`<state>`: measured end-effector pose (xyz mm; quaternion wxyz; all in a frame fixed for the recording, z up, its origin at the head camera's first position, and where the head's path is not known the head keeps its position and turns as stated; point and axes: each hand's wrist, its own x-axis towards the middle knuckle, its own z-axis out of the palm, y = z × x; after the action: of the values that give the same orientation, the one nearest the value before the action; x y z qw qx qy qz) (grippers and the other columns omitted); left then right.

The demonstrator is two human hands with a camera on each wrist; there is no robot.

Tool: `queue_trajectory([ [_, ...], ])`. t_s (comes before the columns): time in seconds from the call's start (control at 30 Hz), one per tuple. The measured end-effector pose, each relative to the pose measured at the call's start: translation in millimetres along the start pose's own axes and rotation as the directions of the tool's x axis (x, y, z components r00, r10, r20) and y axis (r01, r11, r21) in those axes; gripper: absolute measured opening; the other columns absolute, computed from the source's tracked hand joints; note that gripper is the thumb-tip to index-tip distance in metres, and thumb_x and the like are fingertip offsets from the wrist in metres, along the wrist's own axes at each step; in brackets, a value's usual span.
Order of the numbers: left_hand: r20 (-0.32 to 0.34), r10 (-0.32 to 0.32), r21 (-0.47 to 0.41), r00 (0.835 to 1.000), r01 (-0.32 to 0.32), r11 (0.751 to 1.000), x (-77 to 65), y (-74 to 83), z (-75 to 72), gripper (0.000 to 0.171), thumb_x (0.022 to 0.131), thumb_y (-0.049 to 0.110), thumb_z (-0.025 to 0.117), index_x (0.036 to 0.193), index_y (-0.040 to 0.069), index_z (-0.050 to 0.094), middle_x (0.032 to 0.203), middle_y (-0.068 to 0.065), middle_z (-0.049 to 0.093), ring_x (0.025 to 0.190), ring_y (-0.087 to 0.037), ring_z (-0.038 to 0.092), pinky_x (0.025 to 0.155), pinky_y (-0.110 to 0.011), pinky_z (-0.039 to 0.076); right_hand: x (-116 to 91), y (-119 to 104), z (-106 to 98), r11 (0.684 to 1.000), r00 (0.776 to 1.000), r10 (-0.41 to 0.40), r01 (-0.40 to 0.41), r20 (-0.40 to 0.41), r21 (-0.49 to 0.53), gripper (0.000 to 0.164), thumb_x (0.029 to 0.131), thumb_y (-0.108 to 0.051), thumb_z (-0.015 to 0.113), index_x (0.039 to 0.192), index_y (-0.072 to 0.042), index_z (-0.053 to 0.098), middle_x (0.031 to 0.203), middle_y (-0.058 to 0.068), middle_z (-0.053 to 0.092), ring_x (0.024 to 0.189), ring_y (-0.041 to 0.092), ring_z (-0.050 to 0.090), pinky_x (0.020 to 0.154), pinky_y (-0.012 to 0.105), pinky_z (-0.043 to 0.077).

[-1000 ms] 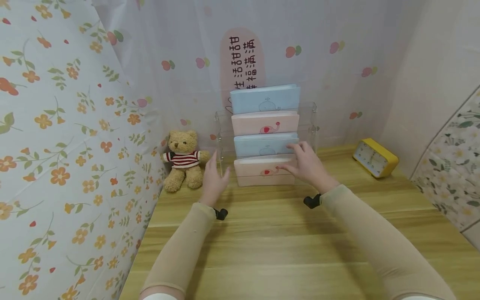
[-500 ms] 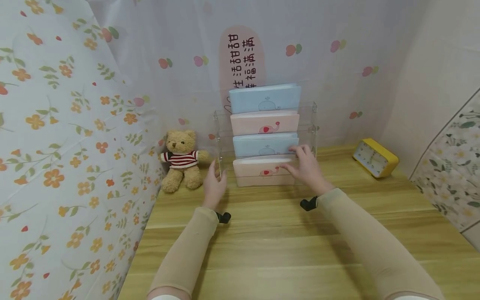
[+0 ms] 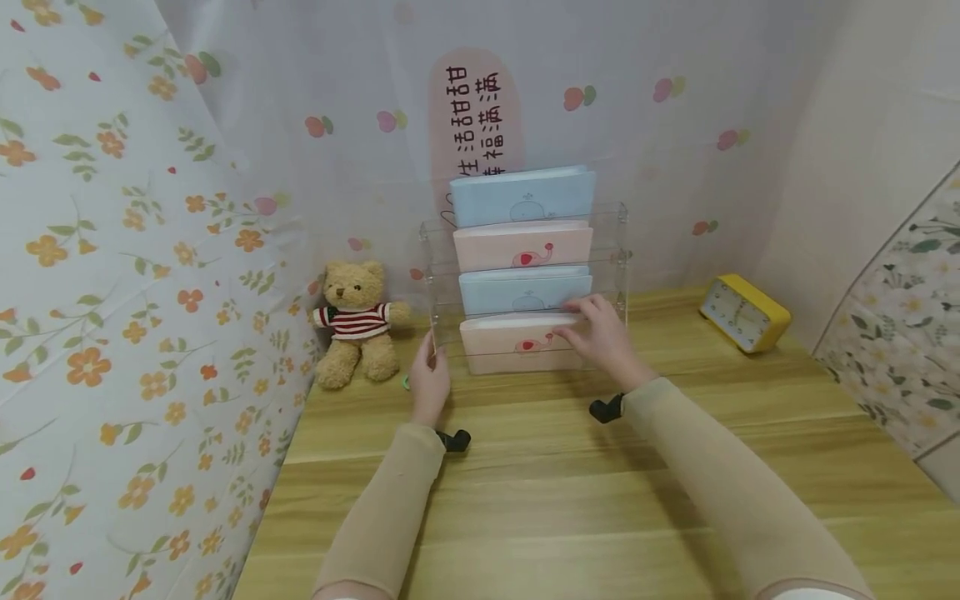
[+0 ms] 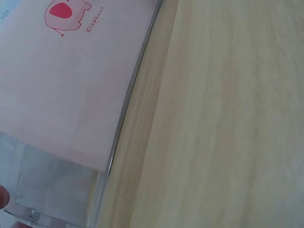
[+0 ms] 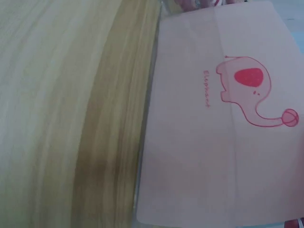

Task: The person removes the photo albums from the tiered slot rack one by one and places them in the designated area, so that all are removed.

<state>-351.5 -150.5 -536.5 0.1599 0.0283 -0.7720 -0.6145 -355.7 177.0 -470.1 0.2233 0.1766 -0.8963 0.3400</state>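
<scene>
A clear acrylic rack [image 3: 622, 287] stands against the back curtain, with blue and pink booklets in stacked tiers. My left hand [image 3: 431, 390] grips the rack's lower left edge; in the left wrist view, a fingertip [image 4: 4, 196] shows by the clear side panel. At the lowest pink booklet [image 3: 487, 346], printed with a red elephant, my right hand [image 3: 606, 342] pinches the upper right edge, thumb in front and fingers over the top. Above it sit a blue booklet [image 3: 495, 292], another pink booklet [image 3: 487, 247] and a top blue booklet [image 3: 480, 200].
A teddy bear [image 3: 360, 325] in a striped sweater sits left of the rack. To the right, a yellow alarm clock [image 3: 746, 312] stands on the wooden table [image 3: 525, 500]. Flowered cloth [image 3: 150, 333] hangs along the left side. A small green object [image 3: 407, 382] lies beside my left hand.
My left hand has come down from beside the rack and closed on its lower left edge. The right hand has drawn slightly closer around the lowest pink booklet's top edge.
</scene>
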Motion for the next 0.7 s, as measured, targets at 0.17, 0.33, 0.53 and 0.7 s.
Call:
queue_trajectory([
  [0.17,-0.05,0.022,-0.087,0.999,-0.026,0.996,1.3,-11.6,2.0,0.051,0.116,0.012,0.055,0.167,0.013,0.051,0.169,-0.018,0.052,0.156,-0.037,0.053,0.125,-0.056,0.048,2.1,-1.4,11.9,0.999,0.999,0.015,-0.018,0.048,0.045,0.042,0.099,-0.02,0.085,0.134,-0.001,0.071,0.127,0.025,0.066,0.125,0.046,0.064,0.115,0.064,0.051],
  [0.33,-0.066,0.014,-0.112,0.998,-0.021,0.993,-3.5,-17.5,3.4,0.049,0.116,0.015,0.057,0.164,0.012,0.054,0.166,-0.018,0.056,0.154,-0.035,0.055,0.126,-0.055,0.048,-0.3,-2.4,17.4,0.991,0.996,0.068,-0.074,0.051,0.116,0.04,0.1,-0.018,0.084,0.136,-0.004,0.072,0.135,0.022,0.068,0.133,0.046,0.064,0.12,0.065,0.049],
  [0.53,-0.069,-0.007,-0.119,0.998,-0.001,0.993,-5.1,-18.7,5.3,0.048,0.116,0.019,0.059,0.163,0.014,0.056,0.163,-0.015,0.06,0.149,-0.037,0.06,0.122,-0.055,0.051,-2.3,-2.9,17.4,0.981,0.994,0.098,-0.103,0.04,0.166,0.039,0.1,-0.015,0.083,0.136,-0.005,0.073,0.137,0.024,0.067,0.136,0.047,0.063,0.121,0.066,0.047],
  [0.7,-0.062,-0.012,-0.123,0.998,0.005,0.992,-3.4,-21.1,4.6,0.048,0.116,0.022,0.06,0.163,0.016,0.056,0.163,-0.014,0.06,0.147,-0.038,0.061,0.121,-0.056,0.052,-1.1,-3.1,18.4,0.976,0.993,0.115,-0.119,0.034,0.18,0.039,0.1,-0.015,0.083,0.136,-0.006,0.074,0.138,0.024,0.067,0.136,0.047,0.063,0.12,0.065,0.048],
])
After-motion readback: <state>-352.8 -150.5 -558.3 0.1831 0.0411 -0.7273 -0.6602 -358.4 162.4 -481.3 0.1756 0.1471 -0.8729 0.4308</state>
